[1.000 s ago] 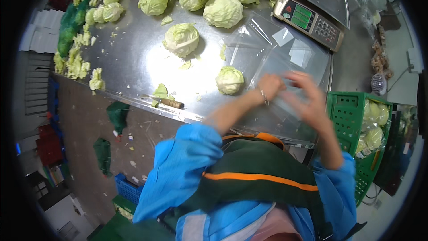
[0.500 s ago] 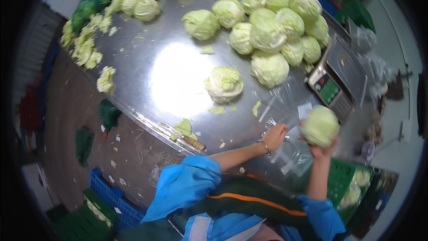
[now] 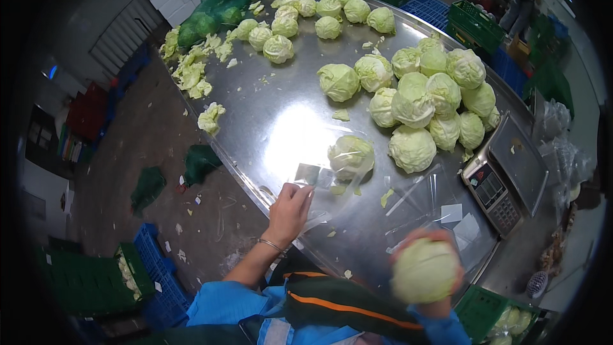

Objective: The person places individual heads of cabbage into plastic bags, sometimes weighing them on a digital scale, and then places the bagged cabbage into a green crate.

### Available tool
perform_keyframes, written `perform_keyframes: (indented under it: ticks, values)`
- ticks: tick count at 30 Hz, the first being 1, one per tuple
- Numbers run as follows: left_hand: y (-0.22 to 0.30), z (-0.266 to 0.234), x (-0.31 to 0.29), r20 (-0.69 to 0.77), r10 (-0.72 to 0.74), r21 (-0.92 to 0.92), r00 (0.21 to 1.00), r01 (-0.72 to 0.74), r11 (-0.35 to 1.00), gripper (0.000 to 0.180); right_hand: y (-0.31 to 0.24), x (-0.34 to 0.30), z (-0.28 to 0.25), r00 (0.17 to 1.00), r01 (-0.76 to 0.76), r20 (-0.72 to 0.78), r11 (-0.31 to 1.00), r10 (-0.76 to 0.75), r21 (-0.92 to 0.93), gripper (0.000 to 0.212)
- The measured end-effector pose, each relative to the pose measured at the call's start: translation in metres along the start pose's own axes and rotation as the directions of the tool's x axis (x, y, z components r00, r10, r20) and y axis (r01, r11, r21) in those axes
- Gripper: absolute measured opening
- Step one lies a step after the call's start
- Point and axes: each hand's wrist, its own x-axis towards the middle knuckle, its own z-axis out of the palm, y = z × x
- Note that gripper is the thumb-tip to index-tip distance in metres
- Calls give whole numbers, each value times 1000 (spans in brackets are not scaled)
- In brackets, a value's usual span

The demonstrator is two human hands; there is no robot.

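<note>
My left hand pinches a clear plastic bag bearing a square label near my fingers. The bag stretches over the table in front of a single cabbage, partly covering it from view. Low at the right, my right hand is wrapped round another pale green cabbage, slightly blurred and held close to my body. Between my hands and the scale, more clear bags with white labels lie flat on the metal table.
A heap of cabbages stands beyond my right hand, next to a digital scale. More cabbages, loose leaves and a green net sack are farther off. A green crate sits at lower right.
My left hand has swung left from the stacked bags and now holds one bag out. The cabbage in my right hand has come nearer and lower. The view has shifted, showing more of the far table.
</note>
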Motion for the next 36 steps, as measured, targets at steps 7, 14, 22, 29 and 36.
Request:
perform_keyframes:
  ticks: [7, 14, 22, 29, 36]
  values:
    - [-44, -7, 26, 114, -374, -616, 920, 361, 700, 21, 139, 127, -13, 646, -657, -172, 657, 743, 371, 78]
    - [-104, -20, 96, -1, 424, -361, 906, -396, 844, 31, 294, 242, -50, 669, -606, -630, 780, 394, -155, 48]
    - [-228, -16, 226, -160, -91, -509, 983, -3, 861, 19, 245, 374, 33, 528, -642, -597, 744, 604, 184, 41]
    - [-305, -12, 308, 29, -207, -427, 978, 199, 882, 17, 214, 582, -149, 975, -203, -197, -56, -107, -977, 74]
    - [-328, -15, 286, 155, -141, -296, 978, 182, 938, 29, 259, 732, -249, 915, -366, -379, -682, -139, -633, 99]
